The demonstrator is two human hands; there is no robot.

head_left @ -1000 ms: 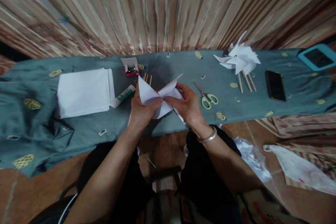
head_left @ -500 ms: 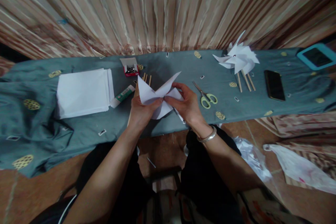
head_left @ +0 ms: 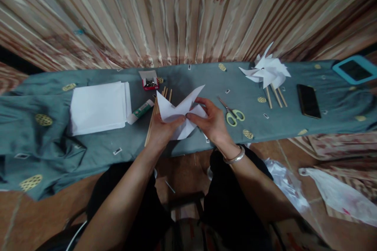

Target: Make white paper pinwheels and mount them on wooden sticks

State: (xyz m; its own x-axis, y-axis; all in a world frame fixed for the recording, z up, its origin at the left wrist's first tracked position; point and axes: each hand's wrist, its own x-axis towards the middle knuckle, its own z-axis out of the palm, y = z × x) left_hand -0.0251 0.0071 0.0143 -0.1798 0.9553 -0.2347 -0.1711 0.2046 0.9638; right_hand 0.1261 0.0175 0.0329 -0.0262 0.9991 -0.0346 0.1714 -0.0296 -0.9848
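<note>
A white paper pinwheel [head_left: 182,110], its blades bent toward the centre, is held over the near edge of the table between both hands. My left hand [head_left: 161,129] grips its left side, with the thumb pressed at the middle. From the right, my right hand [head_left: 210,121] pinches the centre with thumb and fingers; a bracelet circles that wrist. Most of the fingertips are hidden behind the paper. Wooden sticks [head_left: 151,125] lie beside and partly behind my left hand. Scissors with light green handles [head_left: 231,115] rest just right of my right hand.
At left lies a stack of white paper [head_left: 98,108], with a glue stick [head_left: 140,111] beside it. Behind stands a small open box of metal pins [head_left: 150,82]. Finished pinwheels on sticks [head_left: 269,71], a phone [head_left: 308,100] and a blue-framed device [head_left: 355,69] lie at right.
The view has shifted slightly, so everything sits a little lower in the picture. Both hands keep hold of the paper pinwheel, thumbs still at its centre.
</note>
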